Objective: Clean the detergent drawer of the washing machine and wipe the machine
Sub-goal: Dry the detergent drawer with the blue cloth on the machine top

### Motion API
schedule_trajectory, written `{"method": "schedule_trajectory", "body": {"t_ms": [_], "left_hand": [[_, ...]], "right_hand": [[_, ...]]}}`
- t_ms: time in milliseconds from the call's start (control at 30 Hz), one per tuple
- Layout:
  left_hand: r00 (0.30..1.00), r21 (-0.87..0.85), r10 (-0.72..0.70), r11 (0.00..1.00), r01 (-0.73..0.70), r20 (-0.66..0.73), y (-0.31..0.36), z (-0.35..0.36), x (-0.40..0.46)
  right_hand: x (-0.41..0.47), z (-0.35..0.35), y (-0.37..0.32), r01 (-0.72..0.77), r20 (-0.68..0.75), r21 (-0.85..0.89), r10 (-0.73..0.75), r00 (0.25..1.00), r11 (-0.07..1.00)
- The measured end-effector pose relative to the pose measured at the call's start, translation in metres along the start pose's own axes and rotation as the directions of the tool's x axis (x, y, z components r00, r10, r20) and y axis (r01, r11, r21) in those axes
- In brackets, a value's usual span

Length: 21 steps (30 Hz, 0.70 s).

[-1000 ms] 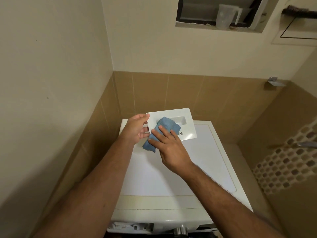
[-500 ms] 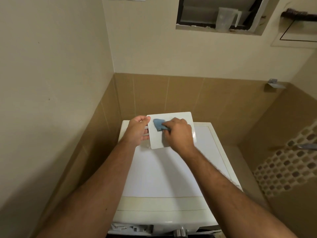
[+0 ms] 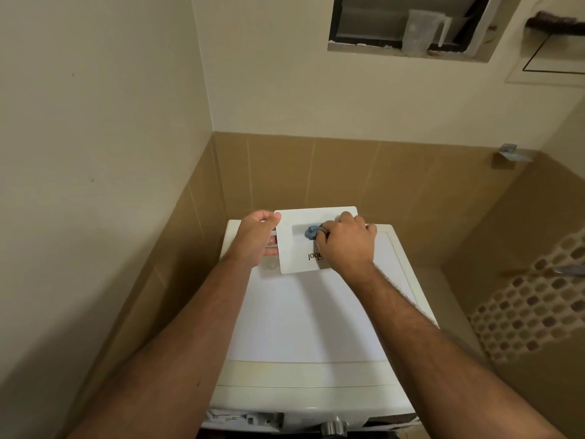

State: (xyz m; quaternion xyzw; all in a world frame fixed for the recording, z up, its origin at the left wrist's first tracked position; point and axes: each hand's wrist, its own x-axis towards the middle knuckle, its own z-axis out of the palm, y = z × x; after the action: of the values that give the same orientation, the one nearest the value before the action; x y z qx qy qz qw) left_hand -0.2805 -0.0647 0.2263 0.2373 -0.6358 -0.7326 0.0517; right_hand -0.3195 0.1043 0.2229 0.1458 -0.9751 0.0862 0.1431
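The right hand (image 3: 346, 240) hides most of the blue cloth (image 3: 311, 232) and part of the drawer front's (image 3: 296, 255) lettering. The washing machine's (image 3: 304, 324) front is cut off by the bottom edge.

I note the white rectangular plastic drawer front panel (image 3: 297, 248) over the far left corner of the white washing machine top (image 3: 304, 321). My left hand (image 3: 256, 237) grips its left edge; my right hand (image 3: 346, 240) presses the small blue cloth wad (image 3: 311, 232) into its recess. The clear plastic jug (image 3: 422, 33) stands in the wall niche (image 3: 408, 53) above, behind the machine.

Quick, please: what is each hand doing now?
Left hand: grips the drawer front by its edge.
Right hand: holds the blue cloth.
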Motion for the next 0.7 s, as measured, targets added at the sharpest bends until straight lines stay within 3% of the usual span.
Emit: {"method": "schedule_trajectory", "body": {"t_ms": [167,300,433,567,700], "left_hand": [[1.0,0.009,0.021,1.0,-0.021,-0.016,0.003,0.002,0.0],[0.999,-0.005,0.029,1.0,-0.029,-0.017,0.002,0.004,-0.001],[0.997,-0.024,0.04,0.999,-0.041,-0.063,0.003,-0.003,0.001],[0.998,-0.02,0.048,0.999,-0.049,-0.038,0.008,-0.001,0.002],[0.999,-0.044,0.025,0.999,-0.026,-0.02,0.009,0.005,0.001]], "right_hand": [[0.009,-0.008,0.01,-0.2,-0.007,0.234,0.208,0.978,0.951],[0.017,-0.01,0.017,-0.208,-0.033,0.351,0.234,0.972,0.913],[0.017,-0.007,0.043,-0.285,-0.099,0.525,0.39,0.915,0.802],[0.014,-0.004,0.051,-0.213,-0.072,0.548,0.299,0.952,0.809],[0.005,-0.005,0.026,-0.105,-0.046,0.375,0.132,0.99,0.921]]}}
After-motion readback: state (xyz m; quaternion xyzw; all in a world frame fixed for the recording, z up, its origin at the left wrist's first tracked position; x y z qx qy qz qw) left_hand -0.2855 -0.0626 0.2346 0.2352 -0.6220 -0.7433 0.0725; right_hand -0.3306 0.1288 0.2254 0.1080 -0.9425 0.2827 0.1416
